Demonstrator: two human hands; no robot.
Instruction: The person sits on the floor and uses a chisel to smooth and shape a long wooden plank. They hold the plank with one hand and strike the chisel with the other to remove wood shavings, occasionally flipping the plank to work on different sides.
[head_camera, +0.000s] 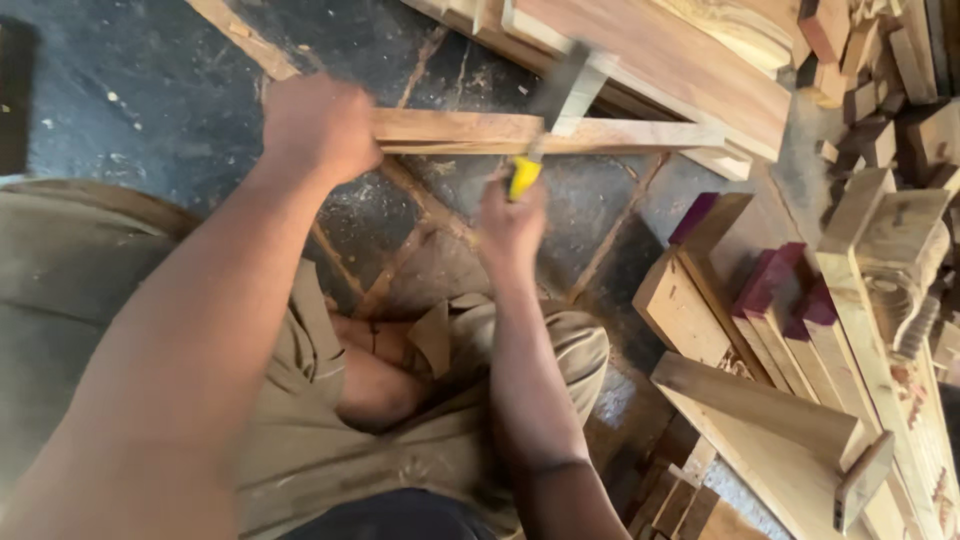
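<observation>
We clamp our left hand (320, 125) on the left end of the wood strip (560, 133), whose long axis runs left to right above the stone floor (150, 90). Our right hand (508, 222) grips the yellow-handled saw (555, 100), its blade crossing the strip mid-length.

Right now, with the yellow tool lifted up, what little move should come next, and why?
Probably bring the yellow-handled tool straight down onto the wooden strip. The right hand holds it by the handle, with its blurred metal head just above the strip, and the left hand already pins the strip's near end, so it seems steadied for a blow.
</observation>
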